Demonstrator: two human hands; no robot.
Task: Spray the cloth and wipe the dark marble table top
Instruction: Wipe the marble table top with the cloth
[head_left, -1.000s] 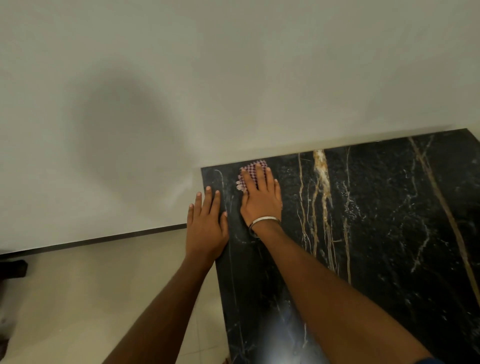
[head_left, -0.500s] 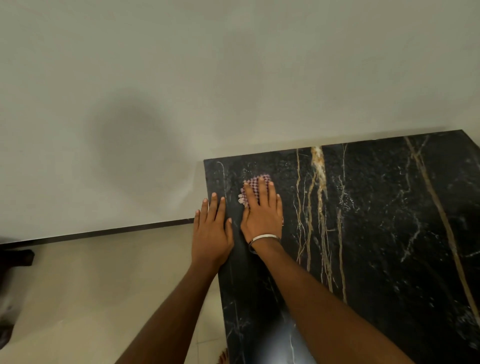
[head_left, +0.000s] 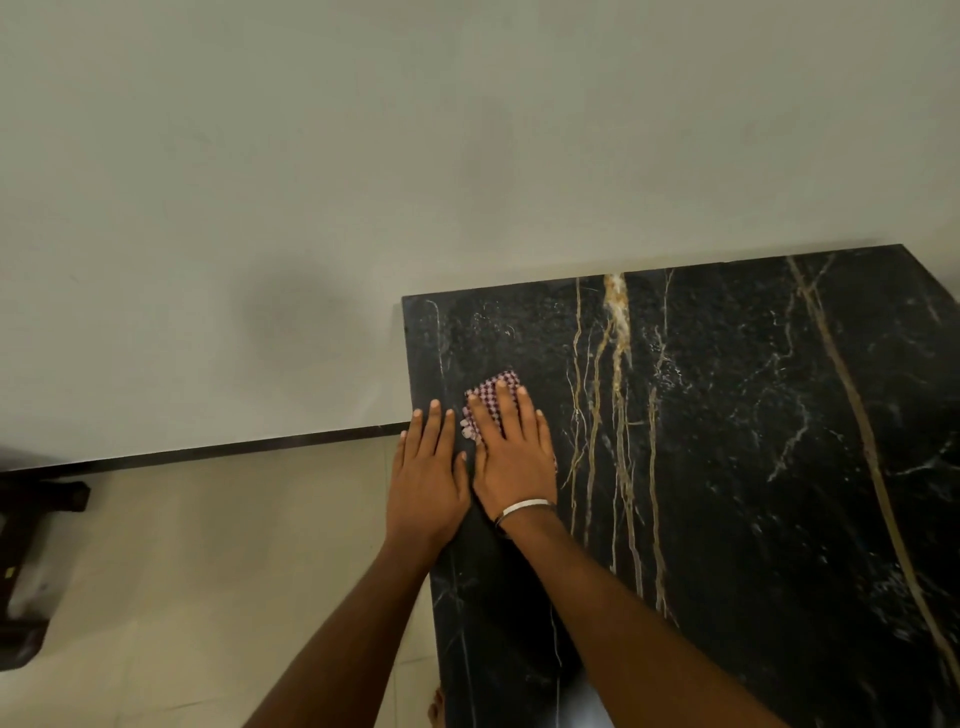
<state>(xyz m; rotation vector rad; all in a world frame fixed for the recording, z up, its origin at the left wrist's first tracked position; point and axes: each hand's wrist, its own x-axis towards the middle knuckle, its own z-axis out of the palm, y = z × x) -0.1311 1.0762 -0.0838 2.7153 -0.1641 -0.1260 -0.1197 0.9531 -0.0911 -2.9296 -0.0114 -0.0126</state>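
Wall (head_left: 363, 156): plain pale surface behind the bench.
Floor (head_left: 182, 571): light tiles, left of bench.
Bench (head_left: 753, 467): dark marble top, gold and white veins.
Right hand (head_left: 511, 457): fingers flat, spread, pressing cloth down.
Left hand (head_left: 426, 483): fingers extended, flat at bench's left edge, holding nothing.
Cloth (head_left: 491, 397): checked, near the far-left corner, mostly under right palm.
Bracelet (head_left: 524, 506): silver, right wrist.

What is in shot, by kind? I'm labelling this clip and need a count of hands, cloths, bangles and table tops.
Hands: 2, the left hand flat at the table's edge, the right hand pressing the cloth
Checked cloths: 1
Metal bangles: 1, on the right wrist
Dark marble table tops: 1
Total: 5
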